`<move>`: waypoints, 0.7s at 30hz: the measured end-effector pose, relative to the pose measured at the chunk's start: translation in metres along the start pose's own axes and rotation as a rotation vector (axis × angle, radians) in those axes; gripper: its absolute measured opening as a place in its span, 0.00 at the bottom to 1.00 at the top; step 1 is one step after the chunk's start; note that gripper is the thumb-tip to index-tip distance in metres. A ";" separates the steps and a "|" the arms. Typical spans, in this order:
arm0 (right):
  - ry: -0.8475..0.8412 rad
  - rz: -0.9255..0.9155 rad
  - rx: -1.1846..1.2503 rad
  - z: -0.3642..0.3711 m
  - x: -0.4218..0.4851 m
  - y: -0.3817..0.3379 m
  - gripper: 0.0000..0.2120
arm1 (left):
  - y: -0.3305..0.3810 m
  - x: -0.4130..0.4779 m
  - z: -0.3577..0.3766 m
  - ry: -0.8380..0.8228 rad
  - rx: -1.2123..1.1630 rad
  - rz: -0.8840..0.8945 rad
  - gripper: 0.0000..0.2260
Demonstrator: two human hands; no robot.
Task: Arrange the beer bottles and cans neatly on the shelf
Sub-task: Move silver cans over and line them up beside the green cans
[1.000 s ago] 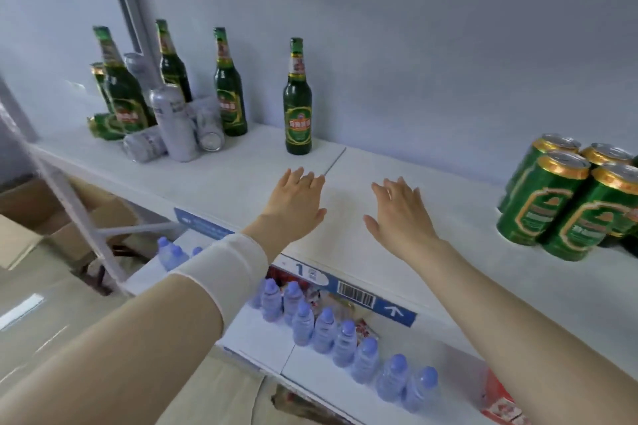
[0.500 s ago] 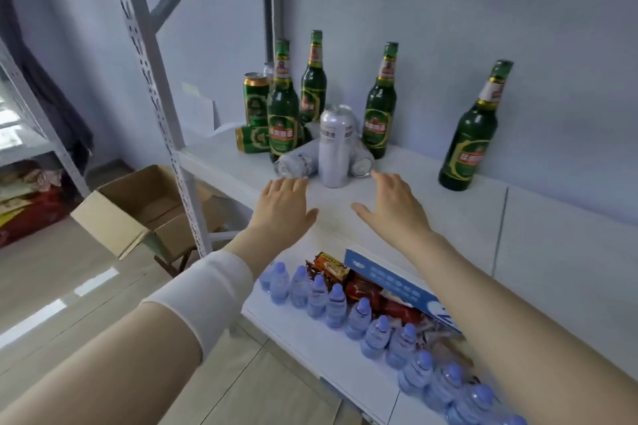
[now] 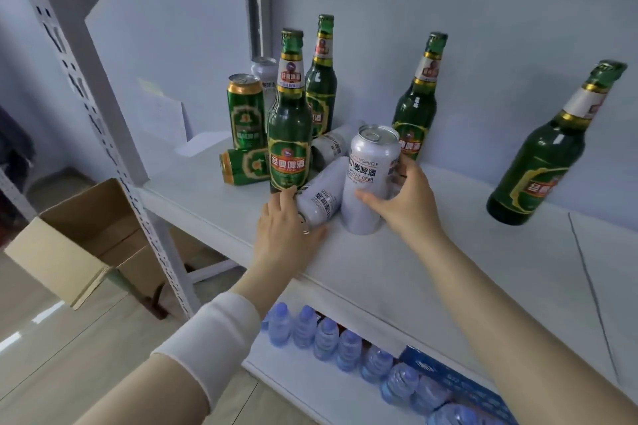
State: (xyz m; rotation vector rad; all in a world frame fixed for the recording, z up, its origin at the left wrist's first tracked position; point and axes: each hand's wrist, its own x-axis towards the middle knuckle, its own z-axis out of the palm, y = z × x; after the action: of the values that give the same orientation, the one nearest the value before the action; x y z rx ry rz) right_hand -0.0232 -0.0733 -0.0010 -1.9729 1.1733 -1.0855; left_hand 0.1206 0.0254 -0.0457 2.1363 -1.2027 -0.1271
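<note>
On the shelf (image 3: 448, 252), upright white can (image 3: 371, 179) in right hand (image 3: 407, 197)

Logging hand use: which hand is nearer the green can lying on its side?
Left. The left hand rests on the white can lying on its side, just right of the green can; the right hand grips the upright white can, farther right.
</note>
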 end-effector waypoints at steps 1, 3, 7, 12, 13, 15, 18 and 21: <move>0.038 0.010 0.008 0.006 0.001 0.000 0.37 | -0.002 0.002 0.004 0.017 -0.035 0.010 0.30; 0.107 0.033 0.011 0.015 0.004 -0.002 0.36 | -0.003 0.006 0.007 0.040 -0.108 0.018 0.29; 0.183 0.068 -0.015 0.013 0.002 -0.009 0.32 | -0.010 0.010 -0.001 0.050 -0.187 0.103 0.29; 0.118 0.131 0.000 -0.014 -0.019 -0.014 0.27 | -0.002 0.025 -0.039 0.096 -0.210 0.448 0.29; 0.108 0.141 0.011 -0.019 -0.023 -0.015 0.27 | 0.005 0.028 -0.047 0.081 -0.211 0.502 0.30; 0.103 0.159 0.032 -0.028 -0.030 -0.014 0.28 | 0.023 0.036 -0.062 -0.013 -0.221 0.538 0.30; 0.106 0.196 0.079 -0.037 -0.035 -0.009 0.29 | 0.044 0.051 -0.069 -0.176 -0.225 0.554 0.30; 0.089 0.235 0.112 -0.041 -0.037 -0.005 0.30 | 0.053 0.066 -0.065 -0.290 -0.230 0.608 0.32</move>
State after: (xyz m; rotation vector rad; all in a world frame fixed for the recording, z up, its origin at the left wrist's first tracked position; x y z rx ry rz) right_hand -0.0667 -0.0414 0.0106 -1.6693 1.3231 -1.0997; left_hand 0.1454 -0.0122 0.0516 1.5127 -1.8551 -0.2936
